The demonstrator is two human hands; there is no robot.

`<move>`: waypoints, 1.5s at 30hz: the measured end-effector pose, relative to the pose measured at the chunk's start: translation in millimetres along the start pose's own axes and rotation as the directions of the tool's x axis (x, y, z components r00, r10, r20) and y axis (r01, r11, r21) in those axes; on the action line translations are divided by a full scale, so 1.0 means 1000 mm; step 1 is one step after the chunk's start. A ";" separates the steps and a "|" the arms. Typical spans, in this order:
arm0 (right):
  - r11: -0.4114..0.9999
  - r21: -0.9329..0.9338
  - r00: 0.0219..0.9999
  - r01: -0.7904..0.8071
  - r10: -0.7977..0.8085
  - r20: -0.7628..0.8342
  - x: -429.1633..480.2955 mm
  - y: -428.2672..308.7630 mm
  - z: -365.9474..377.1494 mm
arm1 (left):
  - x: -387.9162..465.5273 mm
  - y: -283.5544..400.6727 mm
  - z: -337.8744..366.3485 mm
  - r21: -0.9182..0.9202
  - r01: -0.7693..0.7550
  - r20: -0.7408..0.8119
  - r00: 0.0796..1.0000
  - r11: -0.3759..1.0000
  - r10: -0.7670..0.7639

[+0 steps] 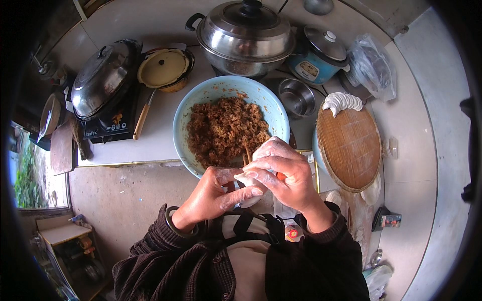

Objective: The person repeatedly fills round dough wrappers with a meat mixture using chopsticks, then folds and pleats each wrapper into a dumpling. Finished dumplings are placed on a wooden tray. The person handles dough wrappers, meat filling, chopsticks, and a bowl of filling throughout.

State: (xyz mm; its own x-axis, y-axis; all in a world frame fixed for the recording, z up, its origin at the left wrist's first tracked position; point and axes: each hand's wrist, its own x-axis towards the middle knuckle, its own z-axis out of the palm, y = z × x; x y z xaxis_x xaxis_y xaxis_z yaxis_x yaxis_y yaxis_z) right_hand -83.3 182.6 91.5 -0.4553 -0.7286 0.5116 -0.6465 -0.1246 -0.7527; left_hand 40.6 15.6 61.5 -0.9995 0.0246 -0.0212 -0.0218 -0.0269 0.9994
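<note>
Both hands meet over the near rim of a large light-blue basin (pixel 182 113). Between them is a folded dumpling (pixel 249 180) of white dough. My left hand (pixel 215 195) supports it from the left, thumb along its side. My right hand (pixel 284 171) pinches the top edge of the dough, its fingers dusted with flour. Brown minced filling (pixel 226 128) fills much of the basin. Wooden chopsticks (pixel 246 156) stand in the filling, partly covered by my right hand. On the right, a row of finished dumplings (pixel 342 103) lies at the far edge of a round wooden board (pixel 350 146).
Behind the basin stand a large lidded steel pot (pixel 244 37), a blue rice cooker (pixel 314 62) and a small steel bowl (pixel 296 97). Leftward are a lidded pan (pixel 105 77) on an induction cooker (pixel 109 126), a yellowish lidded pot (pixel 163 69) and a wooden-handled tool (pixel 141 120). Dough wrappers (pixel 372 191) show below the board.
</note>
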 end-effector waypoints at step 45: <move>0.989 -0.129 0.975 -0.065 0.036 -0.220 -0.027 -0.001 -0.001 | 0.011 -0.017 0.002 -0.089 -0.175 -0.145 0.976 0.980 0.161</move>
State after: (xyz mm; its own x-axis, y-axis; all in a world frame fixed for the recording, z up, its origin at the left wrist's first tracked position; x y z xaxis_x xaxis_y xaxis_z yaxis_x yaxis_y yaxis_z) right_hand -70.9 203.2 79.3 -0.6019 -0.5662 0.5631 -0.6889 0.0114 -0.7248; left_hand 30.3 18.1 44.6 -0.9827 -0.1248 0.1367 0.1517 -0.1200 0.9811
